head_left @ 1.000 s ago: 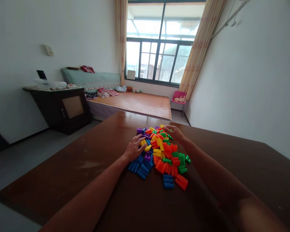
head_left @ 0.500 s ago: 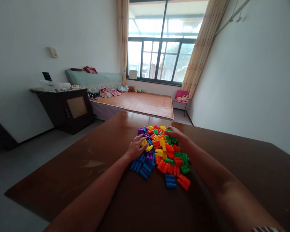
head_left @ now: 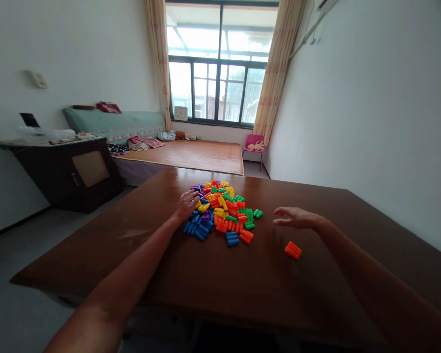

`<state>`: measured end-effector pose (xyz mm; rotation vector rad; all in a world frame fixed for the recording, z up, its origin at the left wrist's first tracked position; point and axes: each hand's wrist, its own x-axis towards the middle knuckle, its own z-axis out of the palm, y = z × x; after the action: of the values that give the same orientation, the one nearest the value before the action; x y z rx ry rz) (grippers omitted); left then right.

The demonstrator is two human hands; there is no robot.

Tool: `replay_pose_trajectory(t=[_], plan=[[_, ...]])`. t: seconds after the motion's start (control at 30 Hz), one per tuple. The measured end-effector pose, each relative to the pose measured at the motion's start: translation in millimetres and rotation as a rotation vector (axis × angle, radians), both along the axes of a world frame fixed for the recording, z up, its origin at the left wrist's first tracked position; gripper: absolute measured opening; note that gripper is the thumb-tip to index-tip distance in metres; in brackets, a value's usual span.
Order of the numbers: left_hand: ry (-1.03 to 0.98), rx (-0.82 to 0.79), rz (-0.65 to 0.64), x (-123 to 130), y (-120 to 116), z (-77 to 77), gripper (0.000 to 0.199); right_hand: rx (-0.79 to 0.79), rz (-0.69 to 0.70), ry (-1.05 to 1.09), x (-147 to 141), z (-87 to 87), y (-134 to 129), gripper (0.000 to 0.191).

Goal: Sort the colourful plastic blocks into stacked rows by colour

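A heap of plastic building pieces (head_left: 226, 208) in orange, yellow, green, blue and purple lies on the brown table (head_left: 139, 235). My left hand (head_left: 187, 203) rests at the heap's left edge with its fingers spread, by yellow and purple pieces. To the right of the heap, my right hand (head_left: 296, 217) hovers over the table, fingers stretched out and no piece visible in it. Below this hand a lone orange piece (head_left: 293, 250) lies on the table. One green piece (head_left: 257, 214) sits just off the heap's right side.
Beyond the table stands a bed (head_left: 191, 154) with clothes on it. A dark cabinet (head_left: 62, 171) is at the left, and a pink chair (head_left: 253, 143) stands near the window (head_left: 220, 88). The table's near edge shows below my arms.
My right hand has come away from the heap's far right side, toward me and rightward. The lone orange piece now shows. My left hand stays at the heap; the view has turned right.
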<state>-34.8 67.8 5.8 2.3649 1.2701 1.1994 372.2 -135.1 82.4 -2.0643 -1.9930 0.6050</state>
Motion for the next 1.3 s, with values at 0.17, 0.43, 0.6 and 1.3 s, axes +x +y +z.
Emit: replay_pose_trajectory(t=[0.17,0.43,0.6,1.3], plan=[[0.223,0.175,-0.378,56.4,-70.6,27.8,0.031,-0.029,0.055,-0.004,18.6,-41.2,-65.8,0.062],[0.531,0.126,-0.636,116.9,-155.5,15.5,0.036,0.294,-0.095,0.013,-57.8,-63.3,4.4,0.047],[0.503,0.122,-0.529,78.3,-137.2,23.0,0.033,0.383,-0.125,0.196,-86.8,-74.5,46.4,0.041],[0.292,-0.324,0.395,9.9,-7.2,10.3,0.048,0.636,-0.365,0.203,-55.2,-118.7,72.1,0.040]])
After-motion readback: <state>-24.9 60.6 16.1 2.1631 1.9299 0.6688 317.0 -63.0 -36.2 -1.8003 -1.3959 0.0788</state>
